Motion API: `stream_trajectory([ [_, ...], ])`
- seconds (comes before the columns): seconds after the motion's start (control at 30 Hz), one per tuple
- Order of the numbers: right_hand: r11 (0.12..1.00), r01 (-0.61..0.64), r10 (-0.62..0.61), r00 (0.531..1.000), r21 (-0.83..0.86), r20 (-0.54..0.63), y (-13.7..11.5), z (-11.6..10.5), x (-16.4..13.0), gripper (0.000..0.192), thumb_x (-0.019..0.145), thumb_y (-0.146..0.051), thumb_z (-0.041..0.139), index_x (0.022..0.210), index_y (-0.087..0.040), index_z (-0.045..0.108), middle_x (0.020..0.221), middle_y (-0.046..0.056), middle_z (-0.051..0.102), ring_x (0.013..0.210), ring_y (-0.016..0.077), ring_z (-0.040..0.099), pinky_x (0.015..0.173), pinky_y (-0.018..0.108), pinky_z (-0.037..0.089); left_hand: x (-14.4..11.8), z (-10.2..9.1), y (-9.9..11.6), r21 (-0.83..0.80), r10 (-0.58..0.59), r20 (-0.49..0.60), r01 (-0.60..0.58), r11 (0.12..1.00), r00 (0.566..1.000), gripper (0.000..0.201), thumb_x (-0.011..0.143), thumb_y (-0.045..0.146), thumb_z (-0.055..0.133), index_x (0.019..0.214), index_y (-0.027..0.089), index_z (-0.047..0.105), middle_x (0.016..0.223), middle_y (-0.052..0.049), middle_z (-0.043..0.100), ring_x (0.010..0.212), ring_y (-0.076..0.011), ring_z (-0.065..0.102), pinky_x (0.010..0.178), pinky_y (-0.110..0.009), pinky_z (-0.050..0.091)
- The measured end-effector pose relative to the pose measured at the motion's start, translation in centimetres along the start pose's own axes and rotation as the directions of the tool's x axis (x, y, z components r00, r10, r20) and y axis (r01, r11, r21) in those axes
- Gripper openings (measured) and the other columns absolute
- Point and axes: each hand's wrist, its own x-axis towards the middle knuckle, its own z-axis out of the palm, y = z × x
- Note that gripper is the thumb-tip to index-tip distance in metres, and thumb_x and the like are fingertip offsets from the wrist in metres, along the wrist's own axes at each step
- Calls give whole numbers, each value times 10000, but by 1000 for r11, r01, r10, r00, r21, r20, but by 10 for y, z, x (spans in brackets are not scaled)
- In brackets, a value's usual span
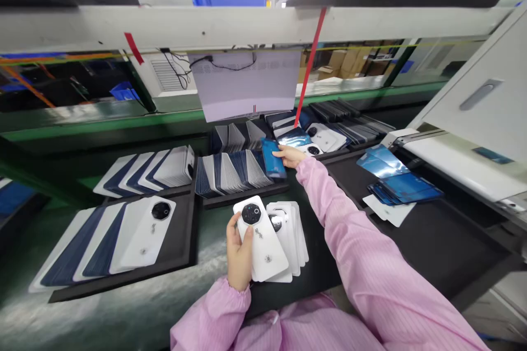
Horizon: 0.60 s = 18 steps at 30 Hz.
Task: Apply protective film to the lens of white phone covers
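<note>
A green surface point(209, 279) carries a tray point(242, 196) of upright panels and, nearer, a fanned pile of white panels point(302, 238). Over the pile's left side, the left grip point(239, 252) is clamped on a white panel point(265, 249), thumb across its face. At the tray's right end the right grip point(289, 156) pinches a blue panel point(273, 158) by its right edge. Both panels look light, thin and stiff; their gloss is probably slippery and easily scratched, so the long edges seem safest to hold, clear of the dark camera ring point(251, 214). Below it, dark characters point(258, 234) and a smaller round emblem point(268, 259) are too small to read.
</note>
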Motion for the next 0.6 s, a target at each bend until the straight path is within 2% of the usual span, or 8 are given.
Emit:
stream_trajectory([
  [0.13,966,-36,10,995,-257,-104,12,20,14,330,915,-339,560,1190,-157,548,1187,82,588,1010,200,613,847,409,538,1,-2,-3,43,57,-12,-56,997,998,587,790,428,674,1277,253,395,1274,-116,594,1175,-239,587,1001,-404,453],
  [0.23,891,-31,-45,987,-453,-157,20,40,20,330,915,-337,559,1194,-162,549,1213,91,576,1038,207,601,872,416,526,0,-2,-3,77,78,-19,-77,994,997,571,813,419,650,1291,251,386,1295,-119,576,1171,-231,585,1009,-406,445],
  [0.33,796,-15,-94,984,-605,-149,21,54,20,320,914,-330,561,1184,-158,558,1221,103,572,1044,204,598,884,403,522,-1,-3,-4,107,108,-7,-107,989,994,546,829,404,634,1293,245,392,1316,-121,559,1197,-232,565,1017,-401,436],
  [0.43,711,-7,-103,988,-703,-115,18,56,13,317,909,-381,558,1116,-144,599,1181,106,605,1062,217,597,923,422,491,-2,-3,-4,127,136,4,-135,983,991,517,842,388,622,1287,243,402,1340,-118,538,1235,-229,535,1036,-389,415],
  [0.53,657,24,-106,993,-754,-60,15,49,6,432,850,-515,585,933,-101,676,1063,159,673,1071,291,608,954,410,437,-2,-3,-3,141,143,11,-143,980,990,505,846,379,618,1282,237,408,1347,-120,528,1244,-230,524,1044,-390,405],
  [0.6,640,61,-134,990,-766,-32,16,44,2,467,825,-536,602,936,-91,690,1072,181,680,1093,318,602,960,377,416,-2,-3,-3,142,143,20,-144,979,990,498,848,372,615,1281,237,409,1342,-117,530,1231,-226,532,1042,-390,406],
])
